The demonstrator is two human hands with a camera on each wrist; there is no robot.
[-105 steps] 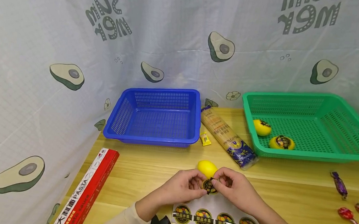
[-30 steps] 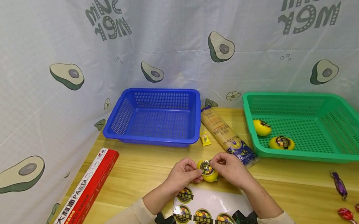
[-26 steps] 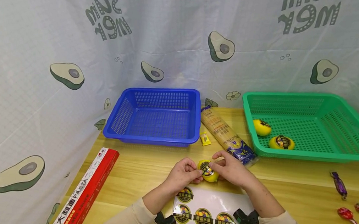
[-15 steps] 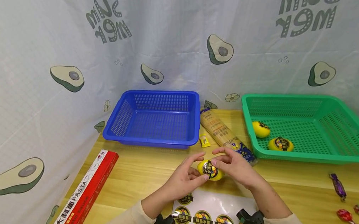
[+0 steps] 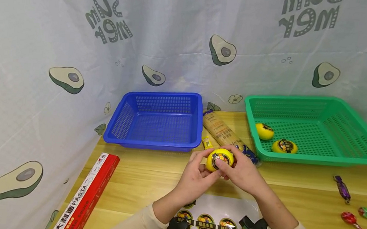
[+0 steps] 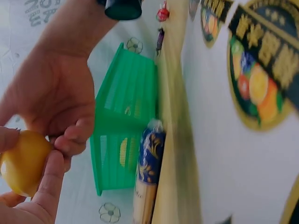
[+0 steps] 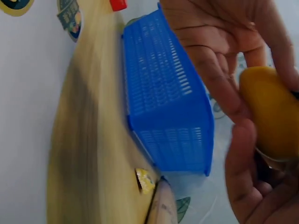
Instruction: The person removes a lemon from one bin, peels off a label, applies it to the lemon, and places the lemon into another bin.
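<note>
Both hands hold a yellow lemon (image 5: 211, 164) up off the table in the head view. A round black-and-gold sticker (image 5: 225, 156) with a fruit picture lies on its upper side. My left hand (image 5: 196, 175) grips the lemon from the left, fingers and thumb bent round it. From the right, my right hand (image 5: 244, 172) holds it too, its thumb lying over the sticker. The wrist views show the lemon (image 6: 27, 163) between the fingers of both hands. Below the hands lies a white sheet (image 5: 218, 205) with several like stickers, partly hidden by the right wrist strap.
A blue basket (image 5: 154, 143) stands back left, a green basket (image 5: 301, 157) with two stickered lemons back right. Between them lie a spaghetti pack (image 5: 219, 128) and a small yellow packet (image 5: 207, 142). A red pasta box (image 5: 93, 190) lies left; wrapped candy (image 5: 342, 188) and lollipops (image 5: 349, 217) lie right.
A sticker held between the hands was put onto the lemon. The lemon was then turned and lifted off the table toward the back, both hands closing round it.
</note>
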